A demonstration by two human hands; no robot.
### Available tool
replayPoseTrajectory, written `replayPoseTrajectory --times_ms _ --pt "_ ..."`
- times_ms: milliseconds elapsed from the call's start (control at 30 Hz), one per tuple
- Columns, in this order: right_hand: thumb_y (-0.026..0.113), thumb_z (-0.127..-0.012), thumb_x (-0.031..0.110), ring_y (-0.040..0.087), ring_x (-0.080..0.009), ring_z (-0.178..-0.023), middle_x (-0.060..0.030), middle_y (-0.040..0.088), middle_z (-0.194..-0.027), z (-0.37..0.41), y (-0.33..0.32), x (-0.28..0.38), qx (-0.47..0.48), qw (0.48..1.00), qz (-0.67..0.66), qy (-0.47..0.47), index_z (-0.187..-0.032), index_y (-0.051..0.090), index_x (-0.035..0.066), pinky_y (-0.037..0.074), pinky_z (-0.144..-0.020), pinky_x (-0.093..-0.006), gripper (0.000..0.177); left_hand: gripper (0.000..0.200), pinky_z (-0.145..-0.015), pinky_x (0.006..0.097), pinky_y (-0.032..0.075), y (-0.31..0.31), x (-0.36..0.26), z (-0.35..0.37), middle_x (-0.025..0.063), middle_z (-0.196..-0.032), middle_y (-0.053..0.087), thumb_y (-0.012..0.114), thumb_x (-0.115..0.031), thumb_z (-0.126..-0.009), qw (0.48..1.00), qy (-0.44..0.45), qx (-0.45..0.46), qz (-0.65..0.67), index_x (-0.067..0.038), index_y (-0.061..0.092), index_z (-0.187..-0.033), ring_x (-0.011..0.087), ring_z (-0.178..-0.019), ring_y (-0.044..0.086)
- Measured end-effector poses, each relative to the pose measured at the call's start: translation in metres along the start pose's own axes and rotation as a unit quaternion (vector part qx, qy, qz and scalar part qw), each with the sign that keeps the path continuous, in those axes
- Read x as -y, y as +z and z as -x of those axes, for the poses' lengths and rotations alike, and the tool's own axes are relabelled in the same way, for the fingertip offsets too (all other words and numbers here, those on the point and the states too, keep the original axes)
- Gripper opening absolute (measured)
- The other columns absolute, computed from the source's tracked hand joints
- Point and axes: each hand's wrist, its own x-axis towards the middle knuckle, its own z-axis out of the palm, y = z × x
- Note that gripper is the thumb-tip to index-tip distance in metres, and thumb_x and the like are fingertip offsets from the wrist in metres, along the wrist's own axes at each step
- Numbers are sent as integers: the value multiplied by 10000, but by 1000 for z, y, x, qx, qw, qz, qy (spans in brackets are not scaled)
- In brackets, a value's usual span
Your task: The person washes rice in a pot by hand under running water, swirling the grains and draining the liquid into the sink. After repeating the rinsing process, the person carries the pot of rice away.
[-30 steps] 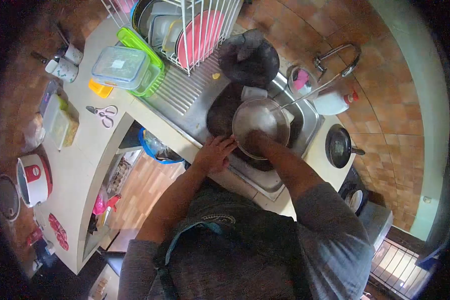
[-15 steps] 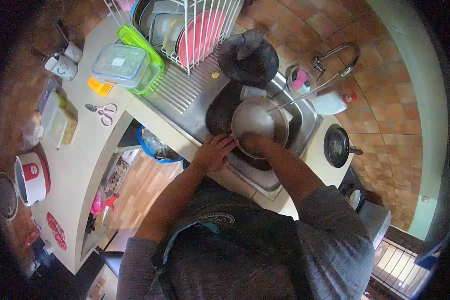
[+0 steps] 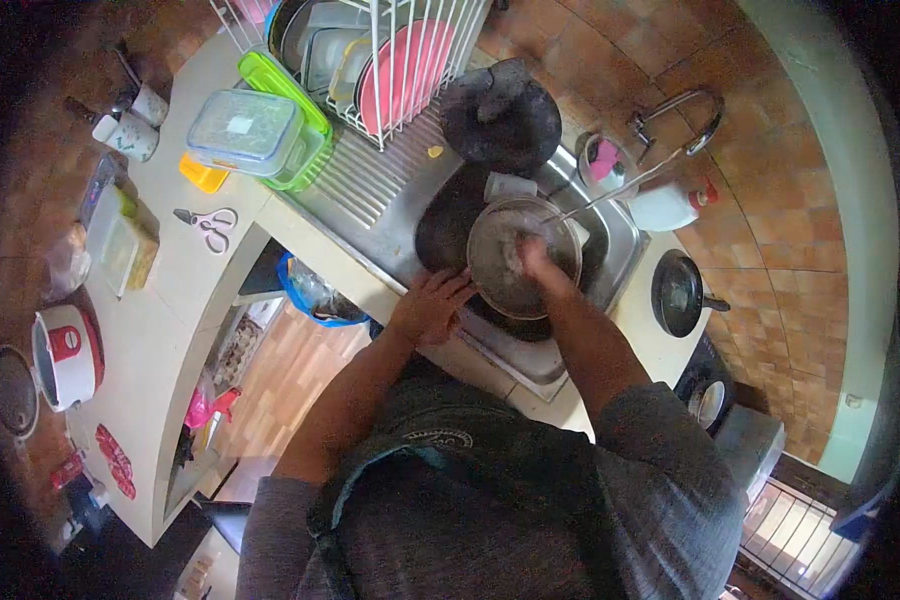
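Observation:
A round metal bowl [image 3: 487, 273] with cloudy water sits in the steel sink [image 3: 625, 240], and water from the tap [image 3: 678, 152] runs into it. My left hand [image 3: 433, 307] rests at the bowl's left rim, fingertips pressed on its edge. Inside the bowl, near its middle, is my right hand [image 3: 540, 262], its fingers blurred and partly under the water; what they hold, if anything, is hidden. A white cup [image 3: 510, 186] lies in the sink just behind the bowl, beside a dark wok [image 3: 500, 115].
A white dish rack [image 3: 406, 75] with a pink plate stands behind the drainboard. Plastic containers [image 3: 240, 130] and scissors [image 3: 207, 226] lie at the left. To the right are a white bottle [image 3: 665, 206] and a black frying pan [image 3: 677, 293]. A rice cooker [image 3: 62, 358] is far left.
My right hand has moved up from the bowl's near side toward its middle. My left hand stays at the rim. The whole view has shifted slightly.

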Motion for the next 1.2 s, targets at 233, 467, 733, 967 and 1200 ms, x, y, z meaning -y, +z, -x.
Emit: replayPoseTrajectory --times_ms 233,467,733,967,1200 --pt "664 -849 379 655 -324 -1002 -128 708 -1053 -43 -18 9 -247 462 -811 259 -1103 725 86 497 -863 -484 392 745 -1128 519 350 3 2 -1 74 -1575 411 672 -313 -822 1000 7 6 -7 -202 428 -1517 308 -1397 411" --pt "648 -878 319 662 -325 -981 -133 707 -1028 -7 -89 77 -133 915 -366 107 -1077 732 110 502 -875 -471 301 830 -1119 591 354 20 9 -1 100 -1590 382 718 -360 -792 1000 17 -13 -12 -217 390 -1541 379 -1376 423" --pt "644 -906 350 660 -284 -962 -125 699 -1031 32 2 49 136 625 -767 42 -1147 707 99 517 -864 -434 354 678 -1115 535 361 10 3 1 81 -1525 460 648 -279 -814 999 25 -36 -23 -192 487 -1467 311 -1384 419" --pt "619 -951 368 647 -221 -901 -102 683 -1022 62 -44 10 170 382 -901 -115 -1195 670 87 532 -813 -375 375 772 -1117 582 358 12 6 -2 64 -1574 407 695 -344 -809 999 27 11 -31 -245 424 -1525 348 -1378 418" --pt "523 -1016 401 652 -188 -923 -61 662 -1051 80 -153 3 -40 618 -778 110 -1135 636 61 548 -773 -321 377 718 -1085 533 384 7 2 1 69 -1527 463 679 -297 -793 999 31 -42 -15 -221 480 -1479 312 -1351 443"
